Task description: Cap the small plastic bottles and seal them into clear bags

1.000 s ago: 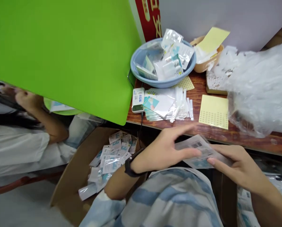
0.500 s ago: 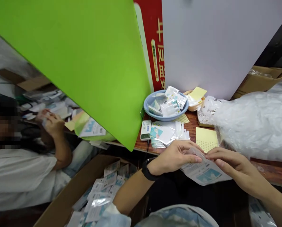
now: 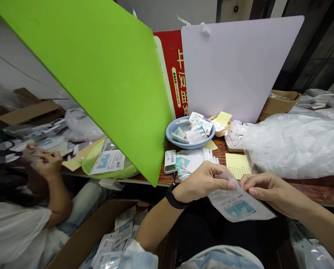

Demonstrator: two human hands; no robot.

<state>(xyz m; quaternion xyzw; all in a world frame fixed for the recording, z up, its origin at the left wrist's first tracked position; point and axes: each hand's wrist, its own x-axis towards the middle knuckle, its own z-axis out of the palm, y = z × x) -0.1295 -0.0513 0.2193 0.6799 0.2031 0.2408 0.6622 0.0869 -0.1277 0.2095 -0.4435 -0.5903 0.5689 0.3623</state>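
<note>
A clear plastic packet [image 3: 237,204] with white print and a teal picture hangs tilted over my lap. My left hand [image 3: 203,182] pinches its upper left edge between thumb and fingers, a black band on the wrist. At the packet's top edge, the thumb and fingertips of my right hand [image 3: 271,191] are closed on it. Just beyond my hands lies a yellow sticker sheet [image 3: 237,164] with rows of small dots. A stack of printed packets [image 3: 193,158] lies beyond my left hand, beside a small white device [image 3: 170,161].
A blue basin [image 3: 169,135] holds filled packets. Green [image 3: 119,82] and white [image 3: 228,67] boards stand upright around the table. Bulky plastic wrap [image 3: 292,145] lies right. A cardboard box [image 3: 80,233] of packets is low left; a co-worker's hands [image 3: 45,162] handle something small beyond the green board.
My view has tilted up and shifted, showing the white board's top edge. Both hands still grip the packet, and its face hangs slightly more open to view.
</note>
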